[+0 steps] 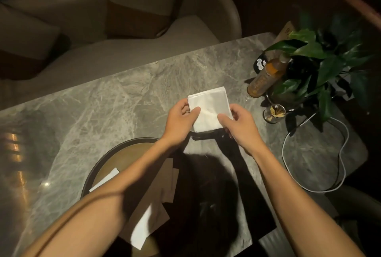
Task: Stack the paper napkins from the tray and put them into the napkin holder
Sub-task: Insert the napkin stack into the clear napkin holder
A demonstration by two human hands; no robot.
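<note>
A stack of white paper napkins is held above the marble table, square and fairly even. My left hand grips its left edge with the thumb on top. My right hand grips its lower right corner. Directly under the stack stands the dark napkin holder, its top edge just below the napkins and partly hidden by my hands. The round brown tray lies near the front left under my left forearm, with a few loose white and brown napkins still on it.
At the right stand a potted plant, a brown bottle and a glass of toothpicks. A white cable loops near the table's right edge. A beige sofa with cushions sits behind the table.
</note>
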